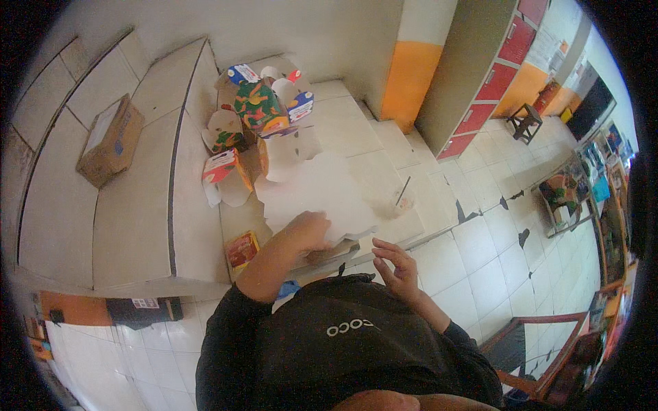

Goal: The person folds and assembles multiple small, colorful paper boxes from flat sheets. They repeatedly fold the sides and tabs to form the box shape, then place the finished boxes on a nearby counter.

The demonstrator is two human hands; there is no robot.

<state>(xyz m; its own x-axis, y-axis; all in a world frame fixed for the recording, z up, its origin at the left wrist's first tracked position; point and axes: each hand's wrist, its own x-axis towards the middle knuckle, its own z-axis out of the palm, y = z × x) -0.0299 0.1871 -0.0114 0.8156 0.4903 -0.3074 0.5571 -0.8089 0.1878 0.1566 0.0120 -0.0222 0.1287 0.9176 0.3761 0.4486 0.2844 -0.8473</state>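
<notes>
A large white cardboard sheet [301, 195], plain side up, lies on the tiled ledge before me. My left hand [308, 231] rests on its near part with the fingers curled in against the card; their tips are partly hidden. Just off the sheet's near right corner, my right hand [399, 270] hovers with thumb and fingers apart, holding nothing. Beyond the sheet stand several folded cartons, among them a green and orange patterned carton [259, 108] and a red and white carton [226, 170]. A white carton [284, 152] with its flaps spread adjoins the sheet's far edge.
A clear plastic cup [404, 203] with a dark straw stands right of the sheet. At the ledge's near left lies a red and yellow packet [242, 251]. A brown cardboard box [112, 140] sits on a tiled step. Red-doored lockers [495, 82] and a stool [525, 123] stand farther right.
</notes>
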